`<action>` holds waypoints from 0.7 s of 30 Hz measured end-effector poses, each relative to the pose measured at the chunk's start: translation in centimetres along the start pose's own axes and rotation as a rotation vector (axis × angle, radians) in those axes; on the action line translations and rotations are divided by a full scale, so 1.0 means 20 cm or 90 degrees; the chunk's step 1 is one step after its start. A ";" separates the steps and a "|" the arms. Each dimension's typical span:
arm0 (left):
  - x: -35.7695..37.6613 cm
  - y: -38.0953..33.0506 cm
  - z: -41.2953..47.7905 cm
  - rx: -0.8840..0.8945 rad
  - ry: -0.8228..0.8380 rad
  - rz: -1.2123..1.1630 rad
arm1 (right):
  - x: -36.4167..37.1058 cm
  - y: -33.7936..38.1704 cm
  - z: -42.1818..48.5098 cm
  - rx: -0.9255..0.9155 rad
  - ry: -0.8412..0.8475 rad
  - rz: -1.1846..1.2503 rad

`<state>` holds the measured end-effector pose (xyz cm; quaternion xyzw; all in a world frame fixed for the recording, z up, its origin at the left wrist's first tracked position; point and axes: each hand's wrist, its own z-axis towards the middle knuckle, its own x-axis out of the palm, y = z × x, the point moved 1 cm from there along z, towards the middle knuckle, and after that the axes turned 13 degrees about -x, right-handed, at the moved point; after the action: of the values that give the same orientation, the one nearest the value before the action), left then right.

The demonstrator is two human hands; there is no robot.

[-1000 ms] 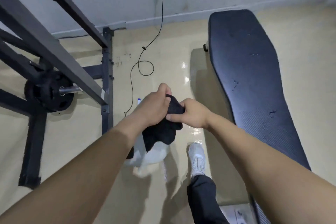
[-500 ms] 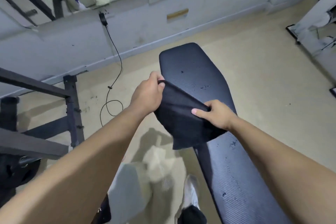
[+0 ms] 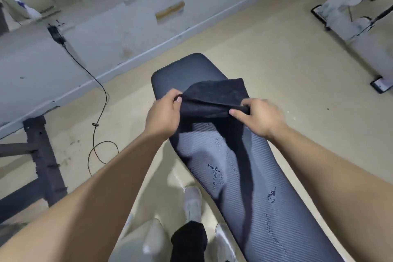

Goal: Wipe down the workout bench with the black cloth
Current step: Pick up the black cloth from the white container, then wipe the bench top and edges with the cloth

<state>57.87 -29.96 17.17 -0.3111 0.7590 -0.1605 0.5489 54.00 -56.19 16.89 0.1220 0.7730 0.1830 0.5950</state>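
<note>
The room was a small gym with a beige floor (image 3: 276, 53), a pale wall (image 3: 102, 53) and a black cable (image 3: 105, 100) hanging down from it and curling on the floor. The workout bench (image 3: 251, 187) lay in front of me, long and dark, with ribbed padding. I could see small groups of drops (image 3: 215, 173) on it, so I judged that no wiping was done yet.

A second before, the black cloth (image 3: 214, 97) was only a bunch between my hands, over the floor and beside the bench. Half a second before, I had pulled it open and brought it toward the bench. Now it was stretched wide above the far part of the bench, folded along the edge that I held. My left hand (image 3: 163, 112) pinched its left corner between thumb and fingers, and my right hand (image 3: 258, 117) pinched the right corner in the same way. I could not tell if the cloth already touched the padding there.

I think this meant the preparing was finished. The next step would be to lower the cloth flat and draw it along the bench toward me, over the wet spots.
</note>
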 end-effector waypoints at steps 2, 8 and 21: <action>0.18 0.14 0.01 -0.017 0.039 0.032 | 0.18 -0.08 -0.03 0.027 0.038 -0.015; 0.55 0.46 -0.13 -0.054 0.200 0.159 | 0.66 -0.24 -0.27 0.075 0.183 0.003; 0.94 0.48 -0.09 0.083 0.045 0.322 | 0.97 -0.20 -0.07 -0.004 0.104 -0.111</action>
<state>49.53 -35.10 -1.58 -0.0697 0.8192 -0.0776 0.5639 47.67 -52.20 -1.49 0.0376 0.8259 0.1424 0.5442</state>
